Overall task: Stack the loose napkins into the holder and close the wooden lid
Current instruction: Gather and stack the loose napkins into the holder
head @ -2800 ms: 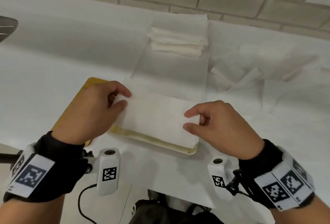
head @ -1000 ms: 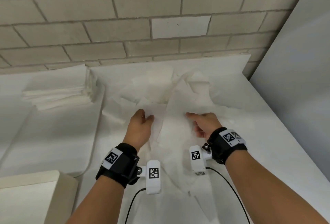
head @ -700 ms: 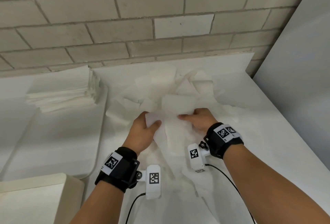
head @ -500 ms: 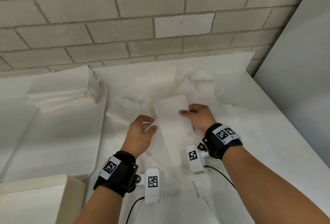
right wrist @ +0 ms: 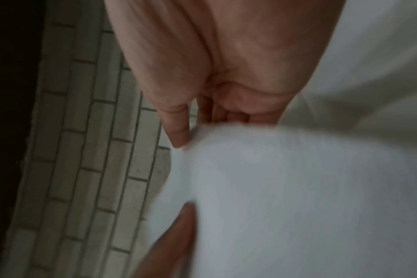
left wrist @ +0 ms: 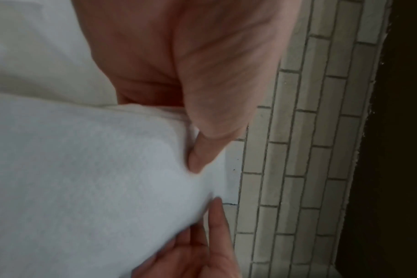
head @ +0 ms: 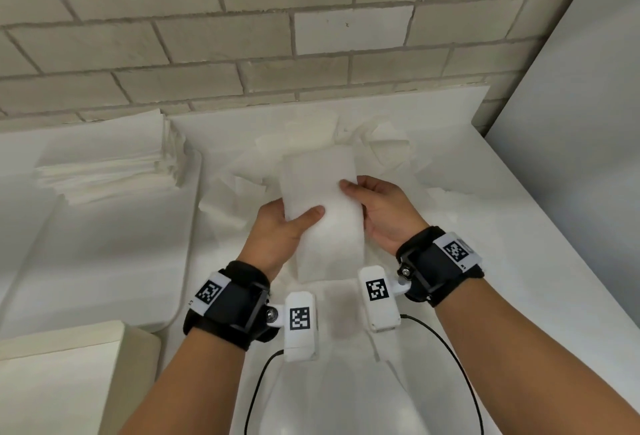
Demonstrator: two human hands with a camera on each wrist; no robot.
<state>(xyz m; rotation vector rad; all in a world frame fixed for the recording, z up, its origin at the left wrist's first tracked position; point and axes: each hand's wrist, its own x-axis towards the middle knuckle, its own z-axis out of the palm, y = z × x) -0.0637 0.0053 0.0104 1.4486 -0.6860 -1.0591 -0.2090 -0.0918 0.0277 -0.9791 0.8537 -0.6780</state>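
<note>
Napkin (head: 322,206) held above desk (head: 502,261), over loose napkin pile (head: 346,143). Left hand (head: 277,230) pinching its left edge, thumb on top; right hand (head: 381,209) pinching right edge, fingers (right wrist: 176,131) curled. Stacked napkins (head: 104,171) far left by brick wall (head: 242,36).

We find no readable words, brands or numbers anywhere. Only signs: black-and-white square fiducial marker codes on the black left wrist band (head: 208,292), black right wrist band (head: 454,250), white left wrist camera housing (head: 300,319) and white right wrist camera housing (head: 378,289). Nothing printed on napkins or brick wall.
</note>
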